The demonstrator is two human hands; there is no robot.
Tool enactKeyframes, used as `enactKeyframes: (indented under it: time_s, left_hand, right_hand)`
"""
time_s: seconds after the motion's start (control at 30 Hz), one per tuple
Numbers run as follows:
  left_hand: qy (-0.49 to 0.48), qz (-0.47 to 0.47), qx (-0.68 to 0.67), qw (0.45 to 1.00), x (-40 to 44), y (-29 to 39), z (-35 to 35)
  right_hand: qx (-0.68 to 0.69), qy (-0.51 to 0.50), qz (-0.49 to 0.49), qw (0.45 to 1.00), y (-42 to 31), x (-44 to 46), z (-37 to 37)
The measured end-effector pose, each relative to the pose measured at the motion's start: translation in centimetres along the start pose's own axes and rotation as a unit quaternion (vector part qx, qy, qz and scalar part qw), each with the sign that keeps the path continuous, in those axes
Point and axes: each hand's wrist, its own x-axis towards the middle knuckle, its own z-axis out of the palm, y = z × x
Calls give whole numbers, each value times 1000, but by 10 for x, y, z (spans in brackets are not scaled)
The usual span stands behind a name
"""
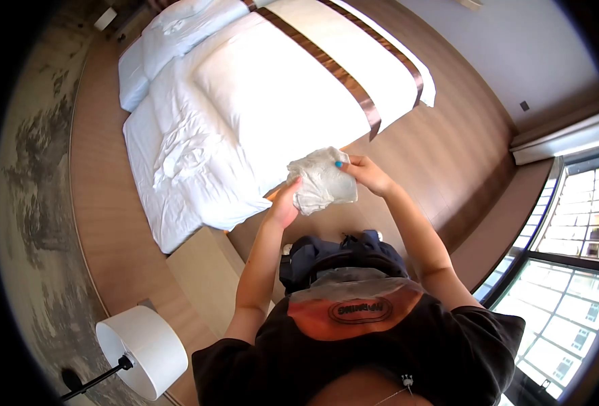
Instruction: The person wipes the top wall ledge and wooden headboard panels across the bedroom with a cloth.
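A crumpled, folded white cloth (323,183), thin and slightly see-through, is held up in front of my body. My left hand (286,205) grips its left edge, thumb on top and the other fingers mostly hidden behind it. At the upper right corner my right hand (370,174) pinches it, and a blue thumbnail shows against the cloth. Just beyond both hands lies the near side of a bed (279,101) with white bedding and rumpled sheets at the left.
Brown satin strips (319,57) cross the bed. A pale wooden bedside cabinet (204,277) stands at the left, close to a white lampshade (147,348) on a black arm. Wooden floor (441,142) runs along the right, up to a large window (549,318).
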Motion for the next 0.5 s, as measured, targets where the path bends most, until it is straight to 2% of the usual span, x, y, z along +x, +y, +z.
enactKeyframes:
  time_s: [0.1, 0.2, 0.33, 0.5]
  left_hand:
    - [-34, -36, 35, 998, 50, -38, 64]
    - [-51, -85, 81, 992, 104, -76, 115]
    - [-76, -150, 148, 975, 179, -117, 182]
    - [-98, -206, 180, 957, 265, -137, 217]
  right_hand:
    - [13, 23, 16, 1000, 12, -51, -78]
    - [33, 48, -7, 998, 20, -96, -157]
    - [115, 104, 30, 987, 51, -134, -253]
    - [298, 150, 17, 943, 63, -128, -326]
